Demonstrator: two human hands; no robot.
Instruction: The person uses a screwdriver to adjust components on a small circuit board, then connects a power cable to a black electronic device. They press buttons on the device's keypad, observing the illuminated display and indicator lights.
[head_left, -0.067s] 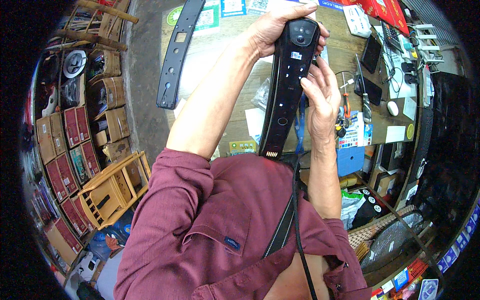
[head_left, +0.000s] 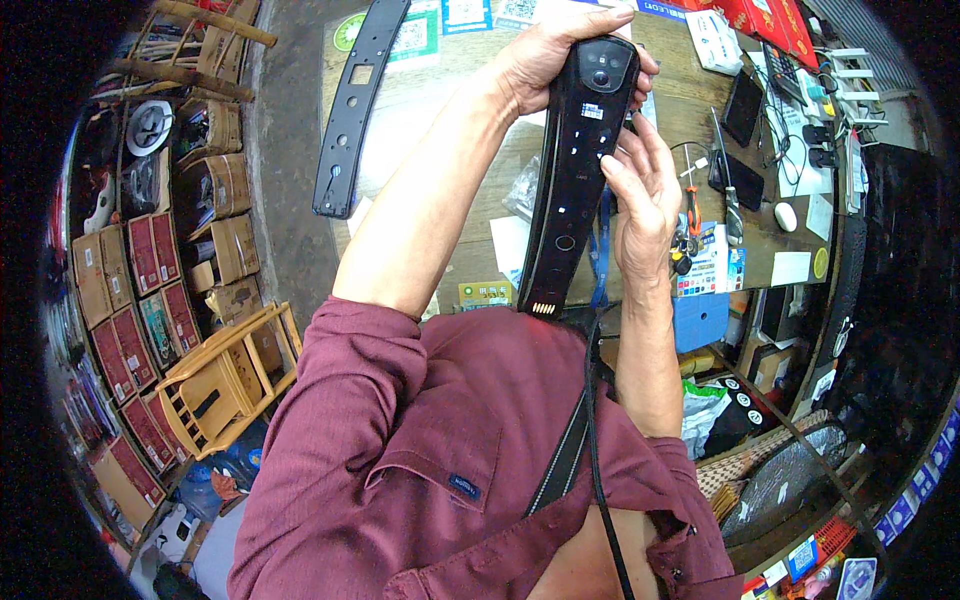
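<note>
A long, glossy black smart door lock panel (head_left: 566,200) stands tilted in front of my chest. Near its wide top end are a round camera-like lens and a small white label; keypad marks and a ring run down its face. My left hand (head_left: 545,62) wraps round the top end, thumb across the upper edge, fingertips showing at the far side. At the right edge, my right hand (head_left: 640,185) has its thumb against the panel and its curled fingers beside the rim. A blue strap or cable (head_left: 600,250) hangs behind the panel's lower part.
A dark perforated metal plate (head_left: 357,110) lies on the table's left side. To the right are a screwdriver (head_left: 733,210), orange-handled tool (head_left: 693,210), phones (head_left: 742,108), white mouse (head_left: 785,216) and power strip (head_left: 852,75). A wooden chair (head_left: 235,380) and stacked boxes (head_left: 125,350) stand left.
</note>
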